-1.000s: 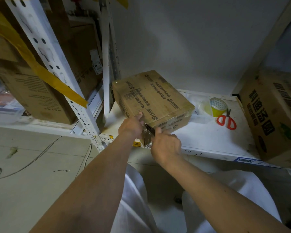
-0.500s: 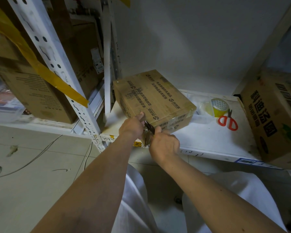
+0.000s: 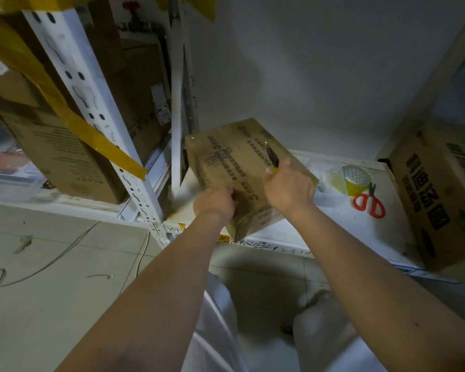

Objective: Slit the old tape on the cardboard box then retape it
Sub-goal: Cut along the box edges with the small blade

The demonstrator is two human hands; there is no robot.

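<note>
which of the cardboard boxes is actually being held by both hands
The small cardboard box at the shelf's front edge, angled corner-first. The left hand grips its near side; the other boxes sit untouched.

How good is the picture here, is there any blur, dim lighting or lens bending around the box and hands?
Head view: dim overall; the left hand is motion-smeared on the brown printed cardboard box, the right hand on the dark cutter is sharper; the white slotted shelf upright tilts and bows from wide-angle distortion.

White shelf (image 3: 293,232) with cardboard box (image 3: 242,167), tape roll (image 3: 356,179), red scissors (image 3: 369,204).
</note>
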